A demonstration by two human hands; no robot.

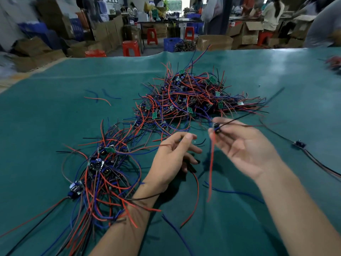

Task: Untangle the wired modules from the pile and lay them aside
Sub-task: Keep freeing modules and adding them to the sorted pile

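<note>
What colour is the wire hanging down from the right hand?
Red wire, hanging from the right hand; seen in the head view.

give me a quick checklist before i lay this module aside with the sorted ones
1. Module held: ok. The right hand pinches a small module at its fingertips.
2. Wires free of the big pile: cannot tell. The module's black wire runs out past the pile's edge, blurred.
3. Red wire hanging clear: ok. It dangles straight down from the module above the green mat.
4. Left hand ready: not ok. Its fingers hold a thin wire, and loose wires lie across the wrist.
5. Sorted bunch within reach: ok. It lies just left of the left hand.
</note>
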